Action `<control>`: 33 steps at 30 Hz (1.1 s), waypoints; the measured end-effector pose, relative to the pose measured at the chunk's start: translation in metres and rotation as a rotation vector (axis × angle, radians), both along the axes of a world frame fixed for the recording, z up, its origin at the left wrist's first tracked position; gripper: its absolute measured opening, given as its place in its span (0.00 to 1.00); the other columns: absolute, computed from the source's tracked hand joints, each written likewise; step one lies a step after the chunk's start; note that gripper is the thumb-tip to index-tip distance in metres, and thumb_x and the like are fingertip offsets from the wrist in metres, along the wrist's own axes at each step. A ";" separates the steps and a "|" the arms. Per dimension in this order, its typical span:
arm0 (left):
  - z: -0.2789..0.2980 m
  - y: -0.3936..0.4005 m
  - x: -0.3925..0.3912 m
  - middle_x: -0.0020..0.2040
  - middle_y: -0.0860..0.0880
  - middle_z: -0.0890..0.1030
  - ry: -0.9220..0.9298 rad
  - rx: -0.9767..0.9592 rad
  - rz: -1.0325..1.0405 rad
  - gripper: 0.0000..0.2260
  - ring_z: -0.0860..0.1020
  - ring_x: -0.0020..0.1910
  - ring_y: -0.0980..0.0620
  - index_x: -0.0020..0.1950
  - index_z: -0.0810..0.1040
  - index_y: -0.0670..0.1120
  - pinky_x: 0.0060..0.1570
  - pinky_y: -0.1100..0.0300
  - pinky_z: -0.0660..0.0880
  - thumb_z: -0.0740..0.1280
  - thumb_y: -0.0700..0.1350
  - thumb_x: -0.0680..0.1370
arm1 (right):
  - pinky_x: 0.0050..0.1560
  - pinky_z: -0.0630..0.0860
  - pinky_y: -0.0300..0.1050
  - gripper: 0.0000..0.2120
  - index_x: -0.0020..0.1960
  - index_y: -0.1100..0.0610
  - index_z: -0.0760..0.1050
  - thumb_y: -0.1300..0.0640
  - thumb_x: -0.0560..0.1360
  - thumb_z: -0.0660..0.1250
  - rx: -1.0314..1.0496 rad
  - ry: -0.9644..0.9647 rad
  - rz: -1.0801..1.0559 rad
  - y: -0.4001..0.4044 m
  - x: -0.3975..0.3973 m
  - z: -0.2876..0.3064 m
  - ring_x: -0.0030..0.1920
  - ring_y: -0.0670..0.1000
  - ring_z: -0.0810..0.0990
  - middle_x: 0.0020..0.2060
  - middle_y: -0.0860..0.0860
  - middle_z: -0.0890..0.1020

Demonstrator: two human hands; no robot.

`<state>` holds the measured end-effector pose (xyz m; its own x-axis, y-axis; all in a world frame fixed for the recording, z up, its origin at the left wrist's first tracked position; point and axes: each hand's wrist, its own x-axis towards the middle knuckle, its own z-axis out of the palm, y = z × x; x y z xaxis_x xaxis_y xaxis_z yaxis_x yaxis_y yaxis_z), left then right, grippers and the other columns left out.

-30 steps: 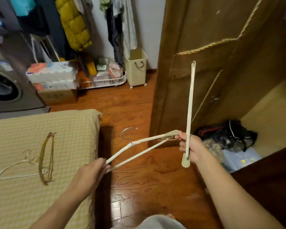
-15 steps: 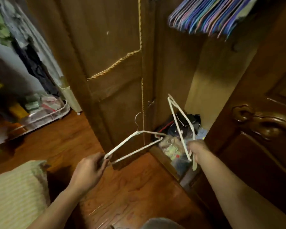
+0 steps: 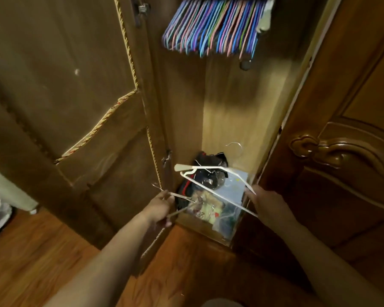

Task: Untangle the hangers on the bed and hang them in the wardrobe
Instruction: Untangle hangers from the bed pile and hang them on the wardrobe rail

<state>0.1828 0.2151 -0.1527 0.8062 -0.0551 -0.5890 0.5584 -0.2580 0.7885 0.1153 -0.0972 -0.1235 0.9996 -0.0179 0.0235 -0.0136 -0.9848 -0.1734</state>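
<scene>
I face the open wardrobe. My right hand grips one end of a white hanger that lies tilted across the opening, its metal hook pointing up into the wardrobe. My left hand is closed on a second white hanger, seen almost end-on, with its thin arms pointing toward the wardrobe floor. High inside, several coloured hangers hang in a tight row. The bed is out of view.
The left wardrobe door stands open beside my left arm, the carved right door beside my right. Dark bags and a clear plastic box fill the wardrobe floor. A pale wheeled basket stands at the left on the wooden floor.
I have turned from the bed to face the wardrobe. Both hands moved forward to its opening, and the right hanger swung from upright to lying across it.
</scene>
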 end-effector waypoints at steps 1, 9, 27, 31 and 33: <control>-0.002 0.003 0.010 0.34 0.44 0.74 0.024 -0.049 0.004 0.16 0.69 0.23 0.52 0.72 0.67 0.53 0.22 0.61 0.72 0.59 0.50 0.84 | 0.38 0.75 0.49 0.09 0.58 0.53 0.72 0.52 0.83 0.57 0.016 0.006 -0.031 0.005 -0.006 0.002 0.42 0.59 0.82 0.46 0.56 0.81; -0.008 0.010 0.060 0.32 0.48 0.73 0.300 -0.241 0.046 0.18 0.67 0.24 0.55 0.52 0.77 0.46 0.30 0.62 0.75 0.64 0.61 0.79 | 0.31 0.73 0.49 0.07 0.50 0.48 0.66 0.46 0.84 0.55 -0.053 0.048 -0.181 0.040 -0.073 -0.008 0.26 0.48 0.70 0.28 0.43 0.68; 0.010 0.014 0.091 0.44 0.37 0.78 0.517 -0.443 0.172 0.13 0.80 0.24 0.46 0.59 0.71 0.41 0.34 0.52 0.80 0.61 0.50 0.83 | 0.40 0.73 0.40 0.17 0.47 0.46 0.71 0.38 0.80 0.49 0.127 -0.081 -0.288 0.060 -0.117 0.005 0.39 0.43 0.74 0.40 0.41 0.72; 0.013 0.012 0.089 0.48 0.42 0.79 0.459 -0.345 0.112 0.12 0.79 0.31 0.51 0.58 0.73 0.43 0.20 0.57 0.78 0.60 0.51 0.83 | 0.35 0.74 0.42 0.11 0.51 0.45 0.73 0.41 0.81 0.56 0.185 -0.177 -0.369 0.073 -0.108 0.035 0.35 0.43 0.76 0.37 0.42 0.76; 0.024 0.015 0.095 0.38 0.42 0.78 0.398 -0.161 -0.122 0.12 0.74 0.25 0.53 0.56 0.73 0.40 0.19 0.62 0.75 0.57 0.48 0.85 | 0.31 0.72 0.40 0.04 0.54 0.42 0.71 0.44 0.81 0.61 0.211 -0.238 -0.421 0.077 -0.097 0.066 0.33 0.43 0.76 0.35 0.43 0.77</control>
